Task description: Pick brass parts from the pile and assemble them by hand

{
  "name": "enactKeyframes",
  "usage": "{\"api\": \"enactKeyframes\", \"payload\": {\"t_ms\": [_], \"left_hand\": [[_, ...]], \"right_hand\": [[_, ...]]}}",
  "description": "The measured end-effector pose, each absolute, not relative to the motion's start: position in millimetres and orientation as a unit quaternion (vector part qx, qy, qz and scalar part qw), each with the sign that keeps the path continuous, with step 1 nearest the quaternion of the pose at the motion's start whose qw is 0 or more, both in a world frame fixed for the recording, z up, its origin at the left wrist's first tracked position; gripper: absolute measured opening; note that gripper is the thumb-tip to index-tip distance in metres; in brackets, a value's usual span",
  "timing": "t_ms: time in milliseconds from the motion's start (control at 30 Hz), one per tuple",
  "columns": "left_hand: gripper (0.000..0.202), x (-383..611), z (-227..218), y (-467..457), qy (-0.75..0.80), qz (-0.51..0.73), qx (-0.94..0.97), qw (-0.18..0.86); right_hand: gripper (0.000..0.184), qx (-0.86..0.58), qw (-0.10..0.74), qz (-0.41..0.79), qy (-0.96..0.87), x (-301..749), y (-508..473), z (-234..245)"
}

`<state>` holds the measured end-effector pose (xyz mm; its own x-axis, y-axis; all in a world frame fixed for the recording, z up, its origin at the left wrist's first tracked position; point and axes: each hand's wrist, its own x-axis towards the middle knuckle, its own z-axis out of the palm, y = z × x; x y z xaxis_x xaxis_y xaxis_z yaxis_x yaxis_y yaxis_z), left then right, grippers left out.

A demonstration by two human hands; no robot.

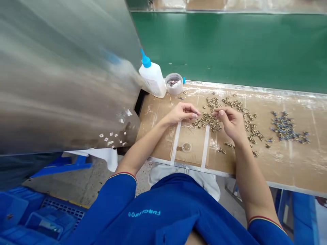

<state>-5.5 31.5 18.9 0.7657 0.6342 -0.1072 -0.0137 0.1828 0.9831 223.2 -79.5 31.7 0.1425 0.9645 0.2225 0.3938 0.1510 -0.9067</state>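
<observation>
One white bottle (154, 81) and one round tub (175, 90) stand together. The left hand (182, 114), fingertips close together, nears brass bits (206, 120), too many to count. The right hand (232, 125) curls over them. I can't tell what either pinches. One blue-tipped heap (284, 126) lies farther right.

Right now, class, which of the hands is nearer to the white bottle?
Left. The left hand is in front and to the right of the white bottle; the right hand is farther right, among the small metal parts.

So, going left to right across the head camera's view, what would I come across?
Grey metal panel → white bottle with blue nozzle → left hand → right hand → pile of small blue-tipped metal parts.
</observation>
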Motion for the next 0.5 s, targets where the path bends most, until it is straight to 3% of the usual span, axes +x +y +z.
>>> {"api": "enactKeyframes", "payload": {"t_ms": [100,267,500], "left_hand": [[0.041,-7,1,28,0.258,0.242,0.601,0.717],[0.051,-6,-7,25,0.24,0.238,0.611,0.716],[0.055,-3,-6,18,0.236,0.224,0.628,0.707]], "right_hand": [[0.044,-0.528,0.384,0.405,-0.64,222,-86,48],[0.028,-0.408,0.209,0.569,-0.682,202,-94,54],[0.021,-0.395,0.211,0.559,-0.698,170,-97,27]]}}
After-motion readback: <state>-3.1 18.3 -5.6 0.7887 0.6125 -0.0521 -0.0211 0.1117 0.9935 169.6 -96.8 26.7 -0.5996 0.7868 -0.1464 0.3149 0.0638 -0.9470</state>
